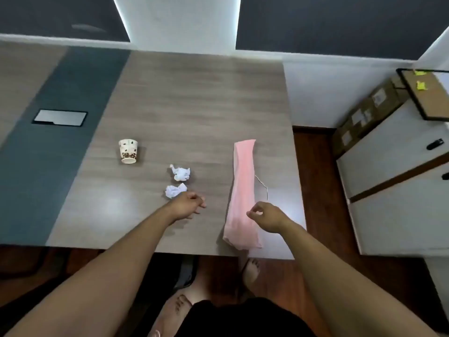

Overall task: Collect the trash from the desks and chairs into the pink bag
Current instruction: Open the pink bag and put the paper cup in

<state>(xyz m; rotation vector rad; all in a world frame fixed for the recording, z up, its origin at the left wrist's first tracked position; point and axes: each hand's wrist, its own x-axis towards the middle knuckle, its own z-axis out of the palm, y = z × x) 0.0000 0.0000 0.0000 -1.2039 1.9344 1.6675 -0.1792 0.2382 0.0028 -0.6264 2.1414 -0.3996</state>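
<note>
Nothing is judged collected yet. The pink bag (243, 181) lies folded flat, a limp, thin strip by the right edge of the woodgrain tabletop (194, 105). A printed paper cup (128, 151) and two crumpled white paper wads (181, 173) are left near its middle. The left hand (188, 205) and right hand (266, 216) are held loosely curled, grasping nothing.

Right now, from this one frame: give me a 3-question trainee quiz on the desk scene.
1. How many crumpled paper balls lie on the desk?
2. True or false: the paper cup sits left of both balls.
3. The left hand is near the closer ball. The right hand is: A) at the pink bag; B) on the cup; C) off to the left of the cup.

Key: 1) two; 2) true; 3) A.
</note>
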